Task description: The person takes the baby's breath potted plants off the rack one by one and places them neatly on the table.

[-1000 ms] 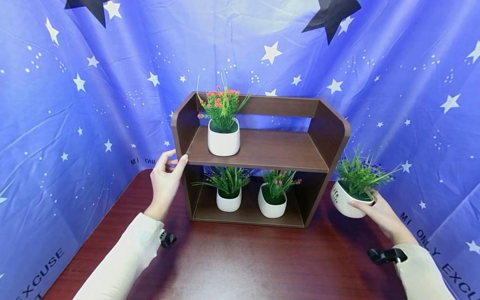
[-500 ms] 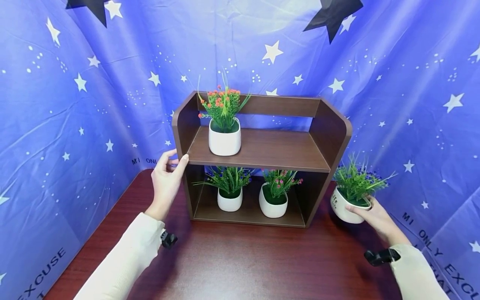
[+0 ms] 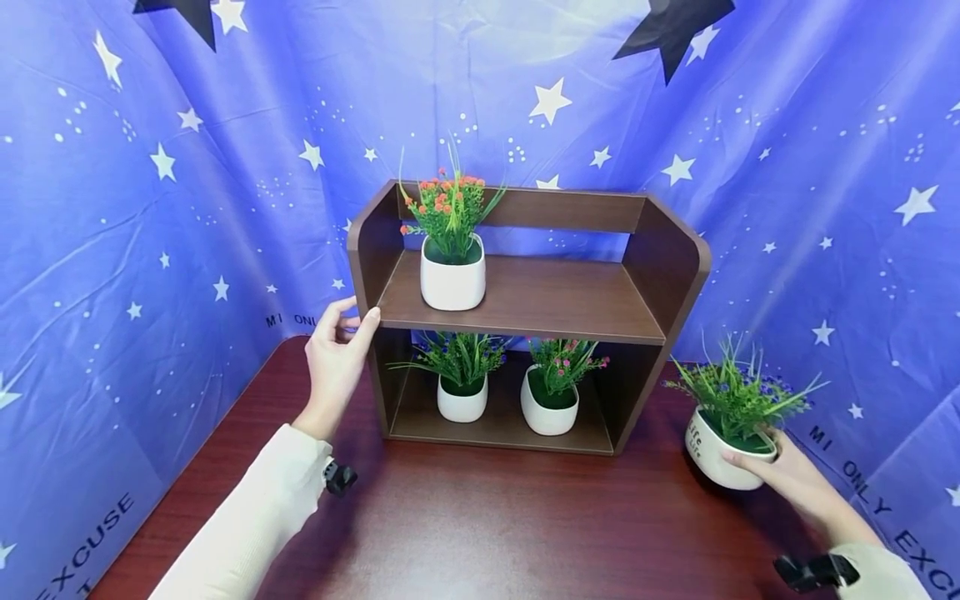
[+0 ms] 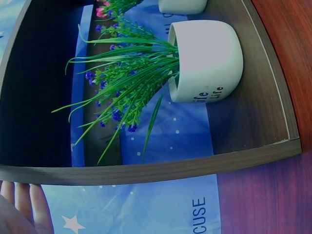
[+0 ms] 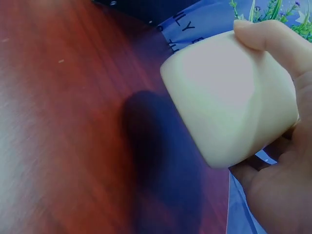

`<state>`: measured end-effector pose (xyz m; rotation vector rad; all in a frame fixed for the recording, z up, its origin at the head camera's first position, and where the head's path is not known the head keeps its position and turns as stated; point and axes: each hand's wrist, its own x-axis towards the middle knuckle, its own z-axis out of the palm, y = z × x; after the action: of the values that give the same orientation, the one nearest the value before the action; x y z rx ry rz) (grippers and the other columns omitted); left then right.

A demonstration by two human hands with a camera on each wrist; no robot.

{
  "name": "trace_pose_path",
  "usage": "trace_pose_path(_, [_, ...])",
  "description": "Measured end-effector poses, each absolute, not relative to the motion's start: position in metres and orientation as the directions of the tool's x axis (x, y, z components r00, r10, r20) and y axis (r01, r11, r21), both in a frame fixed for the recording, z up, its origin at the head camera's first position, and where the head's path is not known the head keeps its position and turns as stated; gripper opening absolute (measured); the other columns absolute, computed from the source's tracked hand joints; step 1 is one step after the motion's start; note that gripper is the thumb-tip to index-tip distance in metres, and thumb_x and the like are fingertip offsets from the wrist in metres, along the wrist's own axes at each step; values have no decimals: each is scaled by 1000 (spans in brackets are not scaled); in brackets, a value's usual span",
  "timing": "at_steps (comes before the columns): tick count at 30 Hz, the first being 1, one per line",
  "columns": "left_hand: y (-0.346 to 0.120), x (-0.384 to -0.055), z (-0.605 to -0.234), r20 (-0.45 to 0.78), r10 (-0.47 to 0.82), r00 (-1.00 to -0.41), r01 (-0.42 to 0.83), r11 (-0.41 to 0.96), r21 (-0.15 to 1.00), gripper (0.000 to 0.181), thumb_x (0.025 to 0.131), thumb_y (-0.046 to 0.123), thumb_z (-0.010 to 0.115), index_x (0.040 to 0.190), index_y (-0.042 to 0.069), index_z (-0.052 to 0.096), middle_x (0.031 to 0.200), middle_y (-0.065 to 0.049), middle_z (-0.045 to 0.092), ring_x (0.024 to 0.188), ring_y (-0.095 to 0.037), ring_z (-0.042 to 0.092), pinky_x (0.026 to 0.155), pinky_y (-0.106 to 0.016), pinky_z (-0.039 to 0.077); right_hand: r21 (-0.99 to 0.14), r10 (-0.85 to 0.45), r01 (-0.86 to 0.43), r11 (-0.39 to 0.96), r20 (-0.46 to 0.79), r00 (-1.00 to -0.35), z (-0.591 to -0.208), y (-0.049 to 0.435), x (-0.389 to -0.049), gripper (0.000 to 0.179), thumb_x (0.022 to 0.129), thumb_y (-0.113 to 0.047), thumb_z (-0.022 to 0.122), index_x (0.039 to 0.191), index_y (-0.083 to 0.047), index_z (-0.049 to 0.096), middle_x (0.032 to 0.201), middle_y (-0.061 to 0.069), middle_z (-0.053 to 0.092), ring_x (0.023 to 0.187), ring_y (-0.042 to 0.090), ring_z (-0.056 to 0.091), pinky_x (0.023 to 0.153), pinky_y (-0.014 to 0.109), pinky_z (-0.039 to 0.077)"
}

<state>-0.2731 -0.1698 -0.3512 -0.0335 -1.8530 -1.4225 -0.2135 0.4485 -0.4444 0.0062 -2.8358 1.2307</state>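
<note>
At the right of the head view, my right hand grips a potted plant with blue-purple flowers and "Life" lettering on its white pot. In the right wrist view the thumb lies across the pot, which is tilted above the table with its shadow apart from it. My left hand holds the left side of a two-tier brown wooden shelf, thumb on the front edge. The left wrist view shows its fingers against the panel's outer face.
An orange-flowered plant stands on the upper tier, at the left. On the lower tier are a blue-flowered plant and a pink-flowered plant. The dark red table extends in front; a blue star-patterned cloth hangs around it.
The potted plant in my right hand first shifted slightly left and down, then came right and nearer to me, beside the shelf. My left hand has stayed on the shelf's side.
</note>
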Motion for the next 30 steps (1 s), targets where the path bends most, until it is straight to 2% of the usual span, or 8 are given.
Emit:
trace_pose_path(7, [-170,-275,-352,589,-424,-688,470,359,807,36,88,36,79,116,15,72,87,-4,69,75,-22,61,62,-19,48,-722,11,-26,691,47,-999,-451,453,-191,88,98,-32,64,152,13,11,148,39,26,132,50,26,114,37,23])
trace_pose_path(9, [-170,-275,-351,590,-425,-687,469,361,806,35,88,36,79,115,15,72,87,-4,69,75,-20,61,62,-19,48,-732,11,-19,681,35,-999,-451,454,-186,90,99,-33,63,152,13,7,149,41,22,133,55,22,114,58,17])
trace_pose_path(13, [-170,-274,-351,584,-425,-691,463,361,810,35,88,35,79,116,15,72,87,-5,69,74,-16,61,63,-19,48,-722,25,6,692,16,-1000,-453,457,-177,90,99,-34,62,152,13,7,149,41,22,132,55,23,111,33,25])
trace_pose_path(17, [-169,-273,-351,584,-422,-694,457,368,810,36,88,36,78,117,15,72,88,-6,68,73,-12,60,64,-19,48,-716,38,26,698,1,-999,-455,459,-167,91,100,-36,62,152,13,6,149,40,21,132,55,23,102,22,26])
trace_pose_path(21, [-169,-274,-352,586,-421,-692,459,369,808,36,88,37,78,117,15,72,88,-5,68,73,-12,59,64,-19,48,-743,35,40,668,-22,-999,-456,460,-160,92,100,-35,60,154,11,0,151,40,16,134,56,16,116,45,15])
trace_pose_path(22, [-169,-274,-352,586,-422,-692,460,367,808,36,88,36,78,117,15,72,88,-5,68,73,-11,59,64,-19,49,-737,37,48,674,-32,-999,-456,461,-159,93,101,-35,60,153,11,-1,151,41,15,134,57,16,117,47,16])
trace_pose_path(24, [-169,-274,-352,585,-424,-692,463,362,809,35,88,36,79,116,15,72,87,-5,68,73,-11,59,64,-19,49,-716,45,74,694,-60,-997,-455,462,-159,96,101,-38,59,152,14,-3,149,44,14,133,60,18,108,68,21])
trace_pose_path(30, [-169,-275,-353,588,-426,-688,468,359,807,35,88,36,79,116,15,72,87,-4,69,73,-11,60,64,-19,49,-626,78,121,770,-97,-992,-457,466,-156,101,99,-43,61,145,24,1,142,50,17,126,64,28,94,72,33])
